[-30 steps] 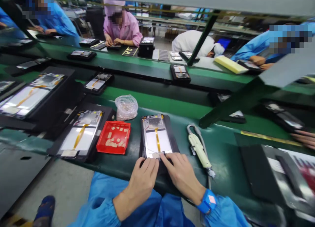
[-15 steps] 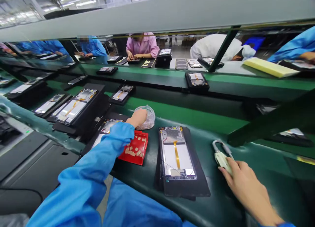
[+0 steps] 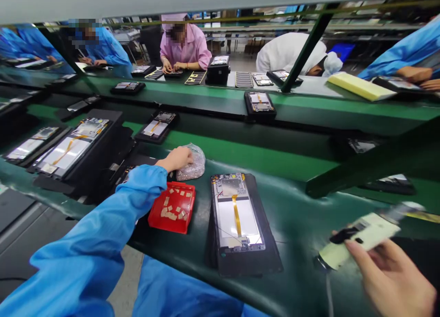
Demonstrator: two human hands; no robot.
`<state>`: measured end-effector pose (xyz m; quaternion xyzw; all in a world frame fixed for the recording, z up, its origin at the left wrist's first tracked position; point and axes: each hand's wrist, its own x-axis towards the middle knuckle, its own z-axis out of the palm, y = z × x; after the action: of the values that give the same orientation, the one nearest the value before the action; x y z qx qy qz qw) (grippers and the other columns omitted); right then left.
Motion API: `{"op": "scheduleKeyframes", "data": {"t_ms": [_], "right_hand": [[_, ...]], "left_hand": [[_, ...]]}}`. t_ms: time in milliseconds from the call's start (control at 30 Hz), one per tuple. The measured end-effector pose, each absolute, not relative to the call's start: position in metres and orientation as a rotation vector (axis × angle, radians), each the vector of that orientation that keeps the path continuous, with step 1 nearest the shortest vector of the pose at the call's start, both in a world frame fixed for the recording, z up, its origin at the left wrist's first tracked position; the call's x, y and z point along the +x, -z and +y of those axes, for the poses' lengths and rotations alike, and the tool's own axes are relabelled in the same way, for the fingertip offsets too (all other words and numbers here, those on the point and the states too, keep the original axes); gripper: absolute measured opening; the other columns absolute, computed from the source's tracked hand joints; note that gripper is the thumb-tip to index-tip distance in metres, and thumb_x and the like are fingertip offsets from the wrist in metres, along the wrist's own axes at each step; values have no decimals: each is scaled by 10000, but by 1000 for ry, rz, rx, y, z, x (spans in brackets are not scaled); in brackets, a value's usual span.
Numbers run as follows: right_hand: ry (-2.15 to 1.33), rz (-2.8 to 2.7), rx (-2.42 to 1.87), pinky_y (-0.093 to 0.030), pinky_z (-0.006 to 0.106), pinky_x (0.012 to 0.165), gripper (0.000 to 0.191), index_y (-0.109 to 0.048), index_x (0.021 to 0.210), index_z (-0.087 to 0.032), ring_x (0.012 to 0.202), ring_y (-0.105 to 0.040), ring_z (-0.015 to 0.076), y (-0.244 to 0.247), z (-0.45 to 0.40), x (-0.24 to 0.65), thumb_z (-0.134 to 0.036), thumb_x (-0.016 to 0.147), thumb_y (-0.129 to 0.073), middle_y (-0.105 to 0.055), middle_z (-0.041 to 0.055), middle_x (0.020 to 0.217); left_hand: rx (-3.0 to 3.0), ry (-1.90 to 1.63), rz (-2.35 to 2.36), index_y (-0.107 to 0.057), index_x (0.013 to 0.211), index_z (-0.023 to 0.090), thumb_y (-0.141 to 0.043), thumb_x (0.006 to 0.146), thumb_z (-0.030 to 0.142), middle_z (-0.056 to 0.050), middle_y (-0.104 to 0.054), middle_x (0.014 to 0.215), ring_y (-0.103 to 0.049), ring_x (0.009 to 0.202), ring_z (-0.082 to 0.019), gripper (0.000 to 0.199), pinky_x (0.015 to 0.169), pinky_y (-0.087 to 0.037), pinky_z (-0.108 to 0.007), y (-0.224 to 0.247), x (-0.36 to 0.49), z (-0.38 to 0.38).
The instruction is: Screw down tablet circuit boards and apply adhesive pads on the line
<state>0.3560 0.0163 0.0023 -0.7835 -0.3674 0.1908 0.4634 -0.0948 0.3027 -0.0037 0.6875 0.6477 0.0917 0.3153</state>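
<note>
My left hand (image 3: pixel 178 158) reaches into the mouth of a clear plastic bag (image 3: pixel 194 168) of tiny parts, fingers closed; what they pinch is hidden. My right hand (image 3: pixel 395 269) grips a cream electric screwdriver (image 3: pixel 360 241) with a black lever, raised above the bench. Its cable hangs from the lower left end, and its grey nose points to the upper right. Between my hands an opened tablet (image 3: pixel 242 221), with an orange ribbon cable, lies on a black board (image 3: pixel 266 257). Below my left wrist is a red tray (image 3: pixel 187 214) holding several small beige pieces.
More opened tablets (image 3: pixel 65 152) on black boards stand to the left. Others (image 3: pixel 156 127) sit on the green line (image 3: pixel 220 145) beyond. A dark diagonal post (image 3: pixel 371 159) rises at the right. Co-workers (image 3: pixel 185 46) sit across the line, near a yellow block (image 3: pixel 360 85).
My right hand has lifted the electric screwdriver off the bench and turned it. My left hand stays at the bag. The whole view has shifted, so things appear farther left.
</note>
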Motion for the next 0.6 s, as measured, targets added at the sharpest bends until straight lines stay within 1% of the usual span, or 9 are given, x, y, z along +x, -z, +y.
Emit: {"op": "scheduleKeyframes", "data": {"t_ms": [67,100,167,233,333,400,467,533,600], "right_hand": [[-335,-837,-1819,-545,609,995,554,-664,1215,-356,1126,-681,454,-14,13,333,-551,718,-812,-705,146,1258],[-265,-829,-1794,-540,620,1004,544,-674,1193,-349,1120,-680,463,-17,13,323,-514,703,-844,-706,152,1241],[-132,-854,-1812,-551,634,971,503,-695,1136,-307,1047,-699,470,-13,19,312,-486,698,-865,-723,174,1123],[-34,-961,-1874,-549,650,941,492,-695,1127,-259,986,-705,462,-3,29,313,-528,736,-824,-714,180,1040],[47,-1222,-1873,-504,659,987,451,-684,1072,-219,1039,-673,443,15,45,325,-575,800,-741,-685,174,1079],[-14,-1308,-1792,-476,642,1032,384,-677,998,-214,1081,-657,416,19,53,332,-555,826,-716,-679,161,1095],[-210,-1280,-1709,-485,614,1034,357,-676,1009,-215,1071,-672,379,16,60,333,-521,828,-719,-697,140,1096],[-392,-1203,-1692,-539,573,957,334,-682,996,-217,965,-713,340,7,66,331,-494,816,-739,-724,113,1043],[-433,-1122,-1727,-582,502,806,277,-689,925,-219,797,-719,291,-7,73,325,-462,810,-756,-732,81,912]], "left_hand": [[1652,-369,1656,-601,620,170,-776,754,173,-63,-696,673,-719,881,-245,220,919,-531,-335,0,-99,302],[1563,-430,1623,-596,647,166,-763,784,197,-54,-686,652,-714,782,-214,218,866,-555,-332,-2,-101,301],[1383,-544,1545,-589,720,152,-738,838,233,-62,-696,680,-684,651,-162,207,792,-588,-334,-5,-103,298],[1222,-638,1466,-589,779,132,-719,869,220,-88,-712,734,-681,624,-140,181,783,-607,-345,-6,-104,294],[1032,-736,1372,-616,839,94,-691,869,130,-113,-722,771,-720,689,-156,88,823,-621,-356,-5,-104,292],[939,-777,1331,-638,862,71,-681,851,77,-122,-727,780,-736,719,-172,45,825,-627,-357,-4,-104,292],[871,-805,1309,-650,846,60,-681,833,43,-118,-725,757,-736,699,-174,37,798,-633,-346,-2,-104,293],[825,-827,1299,-652,809,60,-685,823,28,-101,-714,711,-720,648,-160,48,756,-632,-321,-1,-104,293],[794,-843,1295,-654,784,65,-701,813,25,-86,-705,672,-700,602,-144,68,718,-626,-297,-2,-103,293]]}}
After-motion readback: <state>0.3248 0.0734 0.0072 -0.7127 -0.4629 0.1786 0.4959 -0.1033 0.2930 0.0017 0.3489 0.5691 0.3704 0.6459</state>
